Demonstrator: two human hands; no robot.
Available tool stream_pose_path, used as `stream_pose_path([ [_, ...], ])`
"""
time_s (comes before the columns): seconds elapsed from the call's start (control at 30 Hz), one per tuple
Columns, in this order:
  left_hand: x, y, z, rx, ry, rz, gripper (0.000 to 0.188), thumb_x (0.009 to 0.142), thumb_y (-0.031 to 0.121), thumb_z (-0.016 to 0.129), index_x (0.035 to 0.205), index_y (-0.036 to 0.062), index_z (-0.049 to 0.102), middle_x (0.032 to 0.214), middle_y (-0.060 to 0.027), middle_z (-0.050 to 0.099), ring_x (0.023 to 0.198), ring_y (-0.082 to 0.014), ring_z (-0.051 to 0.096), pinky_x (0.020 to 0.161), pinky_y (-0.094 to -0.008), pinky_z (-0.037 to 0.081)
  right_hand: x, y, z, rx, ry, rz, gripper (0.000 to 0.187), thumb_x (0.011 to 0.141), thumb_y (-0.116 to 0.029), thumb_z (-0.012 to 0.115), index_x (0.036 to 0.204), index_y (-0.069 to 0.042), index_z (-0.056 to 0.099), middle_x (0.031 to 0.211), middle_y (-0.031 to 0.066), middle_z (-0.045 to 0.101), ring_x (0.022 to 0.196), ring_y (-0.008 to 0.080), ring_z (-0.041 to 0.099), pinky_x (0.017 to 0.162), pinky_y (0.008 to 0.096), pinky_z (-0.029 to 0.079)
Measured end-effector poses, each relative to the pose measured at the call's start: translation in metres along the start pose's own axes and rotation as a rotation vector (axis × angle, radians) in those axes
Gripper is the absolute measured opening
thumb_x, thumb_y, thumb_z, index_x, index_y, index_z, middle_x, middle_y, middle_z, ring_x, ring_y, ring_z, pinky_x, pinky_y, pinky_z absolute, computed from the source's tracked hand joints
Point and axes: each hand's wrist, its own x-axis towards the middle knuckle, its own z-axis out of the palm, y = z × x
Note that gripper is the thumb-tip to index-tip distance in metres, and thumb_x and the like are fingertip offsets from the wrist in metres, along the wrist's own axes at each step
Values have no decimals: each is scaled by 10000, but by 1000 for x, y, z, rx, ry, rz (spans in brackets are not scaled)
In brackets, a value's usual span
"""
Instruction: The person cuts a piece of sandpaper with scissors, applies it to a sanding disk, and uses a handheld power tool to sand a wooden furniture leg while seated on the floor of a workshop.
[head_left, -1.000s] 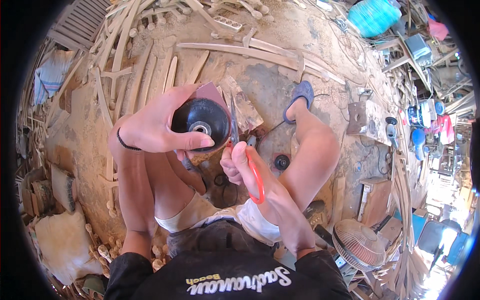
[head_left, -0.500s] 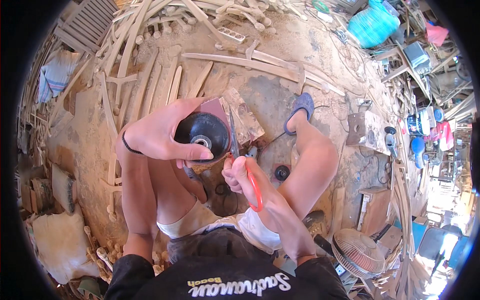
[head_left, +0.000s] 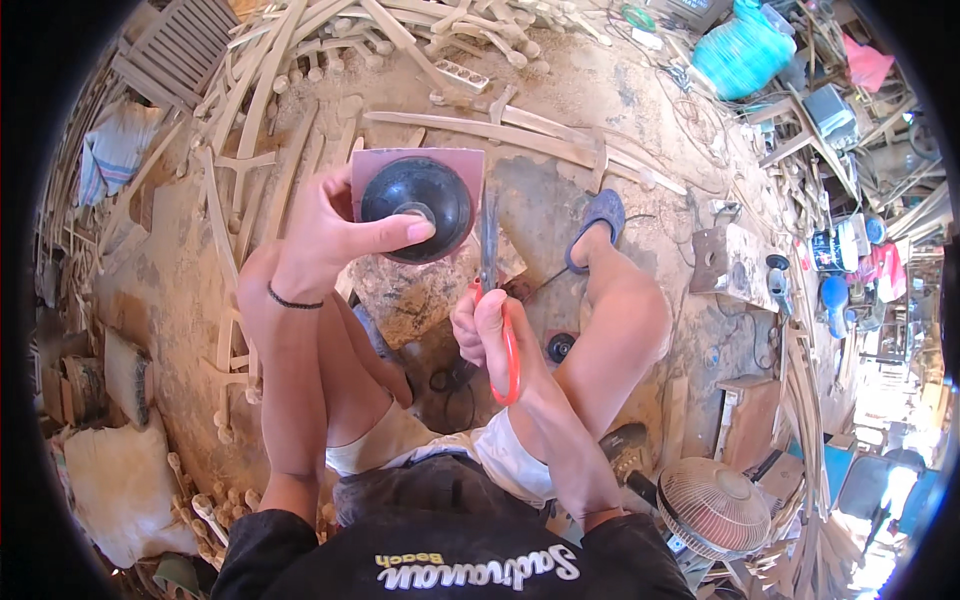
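Note:
My left hand [head_left: 340, 228] grips a black round sanding-disc backing pad [head_left: 405, 190] together with a pinkish square sheet of sandpaper [head_left: 473, 164]. The thumb presses on the pad's centre, while the fingers pass out of sight behind the sheet. My right hand [head_left: 490, 335] is closed round a pair of scissors [head_left: 488, 245] with red handles, blades pointing away from me. Those blades stand upright beside the sheet's right edge, seemingly just off it. Below the pad, between my legs, sits a rough wooden block [head_left: 400, 305].
Carved wooden swords [head_left: 490, 130] lie on the dusty floor ahead. A second black disc [head_left: 561, 347] rests by my right leg. A fan [head_left: 715, 505] stands at the lower right, a wooden block stool [head_left: 737, 262] at the right. Cables and a power strip [head_left: 462, 75] lie farther off.
My left hand has turned the pad and sandpaper and moved them up and slightly right, so the square sheet shows more fully. The scissors have come away from the sheet's edge and point straighter ahead.

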Motion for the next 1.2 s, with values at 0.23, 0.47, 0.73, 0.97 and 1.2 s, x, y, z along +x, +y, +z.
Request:
stream_pose_path([
  [0.23, -7, -24, 24, -99, 140, 88, 389, 891, 130, 839, 1222, -19, 701, 1072, -51, 768, 925, -90, 703, 872, -268, 560, 3, 1, 1, -68, 57, -4, 715, 1032, -777, 296, 830, -108, 445, 717, -63, 340, 607, 63, 335, 573, 266, 347],
  [0.47, -10, -30, 45, -186, 115, 101, 445, 903, 112, 840, 1266, -31, 626, 1100, -75, 737, 957, -120, 710, 888, -283, 575, 6, 3, -2, -82, 47, 16, 740, 1025, -792, 292, 866, -97, 490, 734, -54, 369, 633, 78, 358, 617, 279, 377],
  [0.73, -10, -37, 56, -98, 258, 136, 456, 908, 115, 839, 1269, -29, 601, 1107, -87, 729, 991, -130, 701, 906, -297, 575, 9, -1, -2, -129, 71, 21, 780, 1005, -819, 305, 907, -82, 542, 761, -56, 408, 679, 76, 370, 679, 279, 379],
  [0.97, -13, -36, 66, -56, 295, 160, 421, 916, 100, 824, 1247, -27, 598, 1100, -85, 729, 976, -122, 700, 882, -291, 580, 6, -2, -2, -63, 89, 14, 779, 1002, -817, 327, 872, -77, 533, 707, -71, 372, 629, 69, 347, 600, 268, 320],
  [1.2, -13, -36, 75, -32, 339, 195, 414, 923, 91, 816, 1249, -26, 590, 1085, -82, 729, 963, -119, 702, 859, -281, 582, 6, -1, -3, -10, 87, 10, 678, 1059, -727, 344, 783, -115, 443, 668, -86, 311, 547, 40, 268, 497, 253, 210],
])
